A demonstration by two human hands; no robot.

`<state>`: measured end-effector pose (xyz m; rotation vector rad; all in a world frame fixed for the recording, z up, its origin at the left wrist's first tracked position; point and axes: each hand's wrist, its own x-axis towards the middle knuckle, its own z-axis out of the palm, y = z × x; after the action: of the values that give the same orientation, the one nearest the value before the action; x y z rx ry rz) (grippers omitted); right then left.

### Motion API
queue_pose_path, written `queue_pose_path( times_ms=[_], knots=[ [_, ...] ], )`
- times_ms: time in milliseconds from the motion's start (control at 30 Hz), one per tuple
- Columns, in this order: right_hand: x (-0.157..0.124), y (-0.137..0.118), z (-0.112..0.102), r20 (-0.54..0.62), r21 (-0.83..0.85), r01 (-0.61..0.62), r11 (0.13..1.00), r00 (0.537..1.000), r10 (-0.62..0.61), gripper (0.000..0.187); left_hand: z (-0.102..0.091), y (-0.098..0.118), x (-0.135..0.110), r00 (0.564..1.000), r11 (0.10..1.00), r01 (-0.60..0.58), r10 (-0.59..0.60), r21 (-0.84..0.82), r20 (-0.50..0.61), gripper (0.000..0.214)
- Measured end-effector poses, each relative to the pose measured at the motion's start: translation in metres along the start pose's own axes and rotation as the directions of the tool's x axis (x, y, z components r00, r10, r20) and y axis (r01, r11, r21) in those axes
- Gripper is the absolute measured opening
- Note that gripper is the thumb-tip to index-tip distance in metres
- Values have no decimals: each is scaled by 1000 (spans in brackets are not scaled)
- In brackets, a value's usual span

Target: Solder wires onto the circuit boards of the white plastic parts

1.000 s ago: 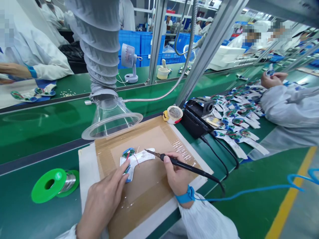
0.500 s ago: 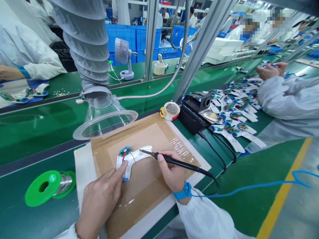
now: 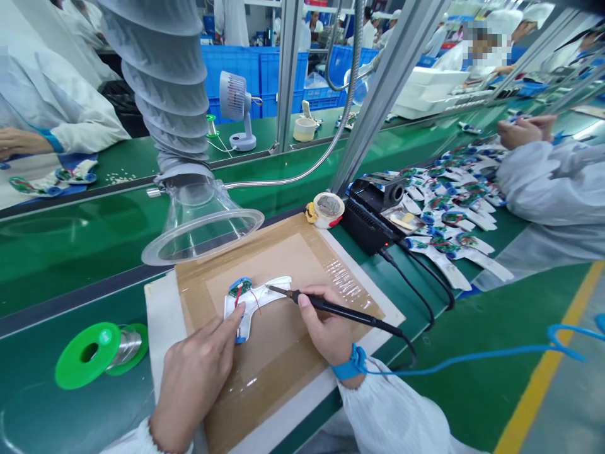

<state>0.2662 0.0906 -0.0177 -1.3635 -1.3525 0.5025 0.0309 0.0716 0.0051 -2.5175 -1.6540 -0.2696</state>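
My left hand [image 3: 196, 366] lies on a white flexible piece [image 3: 265, 293], fingertips pinning it to the pad. A small green circuit board [image 3: 240, 289] with a blue edge and thin red wires sits at the piece's upper left. My right hand [image 3: 324, 331] holds a black soldering iron [image 3: 343, 309] like a pen, its metal tip just above the white piece, a short way right of the board. Whether the tip touches anything is hidden. A blue wrist strap [image 3: 352, 364] circles my right wrist. Beneath everything lies a taped cardboard pad [image 3: 283, 258].
A clear fume hood [image 3: 203, 224] on a ribbed duct hangs just beyond the pad. A green solder spool [image 3: 97, 353] lies to the left. To the right stand a black soldering station [image 3: 371, 211] and several similar white pieces [image 3: 454, 221], with a co-worker's hand [image 3: 522, 132] beyond.
The view has shifted slightly. My hands and the iron stay in about the same place on the white piece.
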Motion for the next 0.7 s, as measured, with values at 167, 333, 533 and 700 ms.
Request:
queue_pose_path(
  times_ms=[167, 333, 533, 700],
  knots=[
    [-1, 1, 1, 2, -5, 11, 1000, 1000, -11, 7, -2, 1, 1, 1000, 1000, 14, -14, -24, -2, 45],
    [-2, 2, 1, 7, -4, 11, 1000, 1000, -11, 7, -3, 3, 1, 1000, 1000, 25, -25, -11, -11, 40],
    [-2, 2, 0, 7, 14, 35, 999, 999, -35, 5, -2, 6, 6, 1000, 1000, 17, -17, 5, -15, 40],
    [-8, 7, -1, -59, 56, 33, 998, 998, -30, 7, -6, 5, 3, 999, 999, 22, -23, -32, -31, 39]
  ],
)
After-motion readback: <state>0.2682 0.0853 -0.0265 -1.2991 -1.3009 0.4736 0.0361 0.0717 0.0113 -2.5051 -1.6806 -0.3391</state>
